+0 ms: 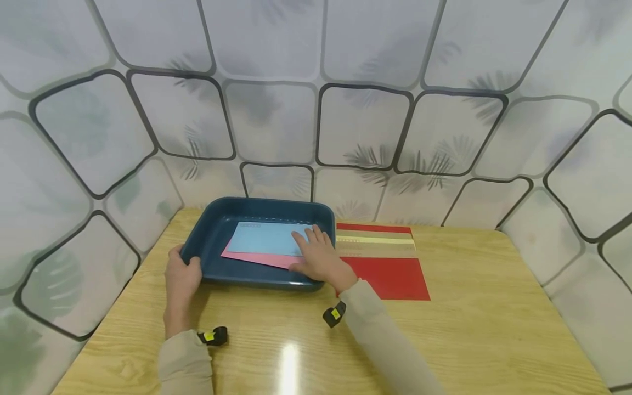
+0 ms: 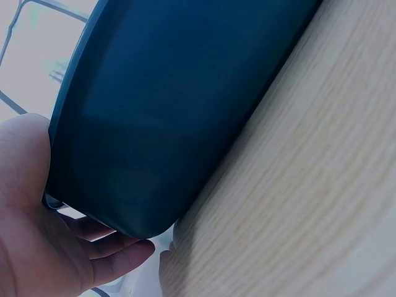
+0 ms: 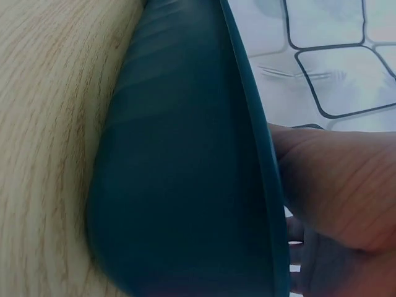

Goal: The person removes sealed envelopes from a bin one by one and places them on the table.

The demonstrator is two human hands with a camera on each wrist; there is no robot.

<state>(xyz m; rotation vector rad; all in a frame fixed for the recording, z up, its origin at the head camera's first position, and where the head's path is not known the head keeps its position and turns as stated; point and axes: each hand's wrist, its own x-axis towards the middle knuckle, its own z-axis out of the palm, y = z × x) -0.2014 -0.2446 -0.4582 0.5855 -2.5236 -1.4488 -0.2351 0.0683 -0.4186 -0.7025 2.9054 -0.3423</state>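
Observation:
A dark blue tray (image 1: 266, 283) lies on the table. Inside it, a light blue envelope (image 1: 266, 237) overlaps a pink envelope (image 1: 257, 259). My left hand (image 1: 181, 277) grips the tray's left front corner, thumb over the rim; in the left wrist view the fingers (image 2: 120, 257) are around the outer wall. Over the right end of the light blue envelope, my right hand (image 1: 321, 257) is laid with fingers spread. In the right wrist view the tray's wall (image 3: 185, 161) hides most of that hand's fingers, so how firmly they touch is not clear.
Right of the tray, overlapping red (image 1: 395, 278), beige (image 1: 395, 250) and pale yellow envelopes (image 1: 390, 240) lie on the wooden table (image 1: 474, 318), partly hidden by the tray and right hand. A patterned curtain (image 1: 276, 120) stands behind the table and along its sides.

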